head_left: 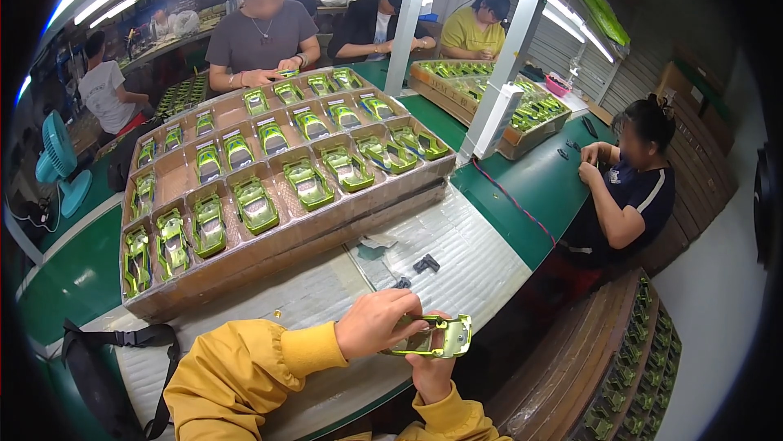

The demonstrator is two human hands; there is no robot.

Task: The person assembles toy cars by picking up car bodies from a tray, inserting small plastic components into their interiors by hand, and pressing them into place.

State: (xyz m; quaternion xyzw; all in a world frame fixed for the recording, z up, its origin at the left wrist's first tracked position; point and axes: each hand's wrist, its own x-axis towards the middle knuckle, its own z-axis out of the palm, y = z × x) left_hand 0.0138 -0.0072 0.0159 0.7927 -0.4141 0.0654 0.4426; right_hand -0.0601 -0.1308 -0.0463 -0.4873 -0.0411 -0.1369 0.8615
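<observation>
Low in the middle, my right hand (432, 372) holds a bright green plastic toy car body shell (457, 339) from beneath, its hollow side facing up. My left hand (379, 323) reaches over the left end of the shell, fingers bent and pressed together against it. Whatever those fingertips pinch is mostly hidden. Just beyond my hands, small black plastic parts (426, 262) lie on the pale ribbed mat (481, 237). A shallow divided cardboard tray (285, 239) behind them carries rows of similar green shells (256, 204).
A black strap bag (102, 376) lies at the left, below a teal fan (59, 152). A metal post (510, 58) rises from the green bench (510, 209). Another tray (534, 141) stands beyond it. Stacked trays (571, 359) fill the lower right. Several people work around the benches.
</observation>
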